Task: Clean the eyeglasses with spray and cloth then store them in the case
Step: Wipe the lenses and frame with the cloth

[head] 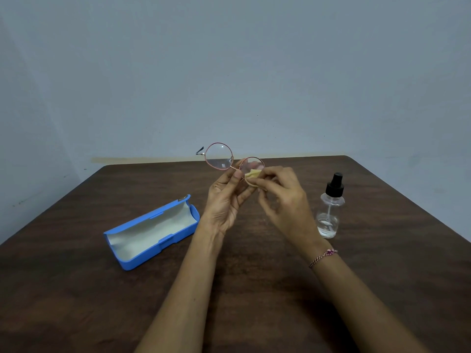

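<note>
Round eyeglasses [219, 156] with a thin pink-gold frame are held up above the table's far middle. My left hand [226, 197] grips them at the bridge, fingers around the rim of the right-hand lens. My right hand [283, 194] pinches a small yellow cloth [252, 174] against that right-hand lens. The left-hand lens stands free and uncovered. A blue case [153, 231] lies open on the table to the left, its pale lining showing, nothing inside. A clear spray bottle [330, 210] with a black pump top stands upright to the right of my hands.
Everything rests on a dark brown wooden table [76, 289] whose far edge meets a plain grey-blue wall [229, 72]. A braided thread bracelet [323, 256] circles my right wrist.
</note>
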`<state>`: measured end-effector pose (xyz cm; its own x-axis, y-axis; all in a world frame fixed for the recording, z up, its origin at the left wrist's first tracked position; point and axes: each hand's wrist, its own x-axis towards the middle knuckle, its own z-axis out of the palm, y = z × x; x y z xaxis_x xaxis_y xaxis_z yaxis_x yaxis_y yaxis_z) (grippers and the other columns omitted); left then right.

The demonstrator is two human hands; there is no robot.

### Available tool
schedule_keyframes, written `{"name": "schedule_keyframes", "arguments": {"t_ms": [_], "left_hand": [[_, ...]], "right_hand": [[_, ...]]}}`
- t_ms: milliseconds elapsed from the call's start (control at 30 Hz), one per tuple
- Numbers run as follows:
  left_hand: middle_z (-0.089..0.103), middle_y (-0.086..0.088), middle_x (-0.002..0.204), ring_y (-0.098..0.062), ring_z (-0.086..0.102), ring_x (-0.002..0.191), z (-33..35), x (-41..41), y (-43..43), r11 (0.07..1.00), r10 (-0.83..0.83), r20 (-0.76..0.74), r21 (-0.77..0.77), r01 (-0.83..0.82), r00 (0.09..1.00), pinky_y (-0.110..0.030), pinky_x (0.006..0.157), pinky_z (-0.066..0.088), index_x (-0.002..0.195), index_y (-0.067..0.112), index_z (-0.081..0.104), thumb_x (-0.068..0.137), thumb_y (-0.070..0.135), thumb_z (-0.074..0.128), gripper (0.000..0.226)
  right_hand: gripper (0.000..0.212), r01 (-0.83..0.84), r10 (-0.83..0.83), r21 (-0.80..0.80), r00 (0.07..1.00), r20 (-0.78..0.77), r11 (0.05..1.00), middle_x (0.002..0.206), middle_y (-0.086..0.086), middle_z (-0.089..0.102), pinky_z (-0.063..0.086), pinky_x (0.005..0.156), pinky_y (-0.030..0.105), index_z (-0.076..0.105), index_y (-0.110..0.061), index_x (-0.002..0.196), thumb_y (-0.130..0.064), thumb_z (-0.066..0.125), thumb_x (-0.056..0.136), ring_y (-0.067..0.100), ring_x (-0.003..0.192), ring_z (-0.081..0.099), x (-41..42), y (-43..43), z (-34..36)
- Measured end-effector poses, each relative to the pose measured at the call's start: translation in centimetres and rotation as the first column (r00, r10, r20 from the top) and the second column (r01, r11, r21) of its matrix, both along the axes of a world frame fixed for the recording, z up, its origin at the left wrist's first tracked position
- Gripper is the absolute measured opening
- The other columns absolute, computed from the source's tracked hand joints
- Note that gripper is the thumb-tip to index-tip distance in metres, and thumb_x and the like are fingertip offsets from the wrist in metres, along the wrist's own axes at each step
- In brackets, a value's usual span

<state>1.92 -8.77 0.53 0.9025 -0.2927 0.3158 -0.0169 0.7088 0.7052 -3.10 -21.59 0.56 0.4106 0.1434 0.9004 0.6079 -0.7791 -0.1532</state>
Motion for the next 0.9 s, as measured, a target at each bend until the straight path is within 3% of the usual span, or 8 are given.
{"name": "schedule_keyframes", "arguments": {"t_ms": [67,167,367,500,700,900], "left_hand": [[0.073,-0.008,0.097,-0.017,0.071,0.087,0.1,-0.1,0.0,1.0,-0.009,0.009,0.004,0.009,1.0,-0.025,0.068,0.058,0.09,0.013,0.074,0.079,0.015,0.056,0.021],[0.073,-0.007,0.097,-0.017,0.071,0.087,0.1,-0.2,-0.2,1.0,-0.001,-0.007,0.005,0.001,1.0,-0.027,0.068,0.058,0.089,0.012,0.075,0.072,0.016,0.063,0.021],[0.074,-0.001,0.091,-0.01,0.07,0.079,0.2,-0.3,-0.2,0.998,0.048,0.012,0.046,-0.048,0.999,-0.022,0.065,0.057,0.091,0.013,0.073,0.078,0.016,0.055,0.023],[0.073,-0.001,0.1,-0.013,0.07,0.089,0.2,-0.5,-0.3,0.998,0.025,0.039,0.052,-0.027,0.999,-0.025,0.071,0.057,0.092,0.013,0.073,0.079,0.016,0.055,0.023],[0.073,-0.005,0.081,-0.011,0.07,0.072,0.0,-0.4,-0.7,0.997,0.044,-0.007,0.068,-0.044,0.999,-0.02,0.06,0.057,0.082,0.011,0.075,0.075,0.013,0.057,0.02],[0.072,0.0,0.103,-0.013,0.069,0.091,0.1,-0.3,-0.3,0.998,0.032,0.048,0.052,-0.035,0.998,-0.025,0.07,0.057,0.093,0.012,0.074,0.078,0.014,0.057,0.023]], "right_hand": [[0.027,0.025,-0.026,0.037,1.0,0.004,0.999,0.101,0.007,0.059,0.042,0.086,0.014,0.07,-0.004,0.103,0.005,0.064,0.078,0.015,0.096,0.05,0.0,-0.4,0.2],[0.028,0.075,-0.077,0.081,0.997,0.023,0.994,0.104,0.009,0.058,0.043,0.086,0.015,0.069,-0.003,0.107,0.005,0.063,0.081,0.015,0.097,0.049,0.2,-0.4,0.2],[0.032,0.008,-0.008,0.002,1.0,0.017,1.0,0.106,0.008,0.058,0.045,0.088,0.019,0.069,-0.005,0.108,0.007,0.064,0.079,0.017,0.097,0.05,0.2,0.1,-0.1],[0.028,0.074,-0.077,0.084,0.997,0.031,0.994,0.105,0.009,0.057,0.045,0.086,0.019,0.068,-0.003,0.106,0.006,0.064,0.08,0.016,0.096,0.049,0.1,-0.5,0.1],[0.029,0.046,-0.046,0.015,0.999,0.028,0.999,0.116,0.009,0.055,0.042,0.092,0.019,0.066,-0.005,0.114,-0.002,0.063,0.086,0.017,0.107,0.047,0.3,0.5,-0.3],[0.023,0.082,-0.085,0.057,0.996,0.04,0.995,0.104,0.009,0.061,0.044,0.086,0.019,0.069,-0.004,0.104,0.002,0.068,0.082,0.016,0.096,0.05,0.4,-0.6,-0.1]]}}
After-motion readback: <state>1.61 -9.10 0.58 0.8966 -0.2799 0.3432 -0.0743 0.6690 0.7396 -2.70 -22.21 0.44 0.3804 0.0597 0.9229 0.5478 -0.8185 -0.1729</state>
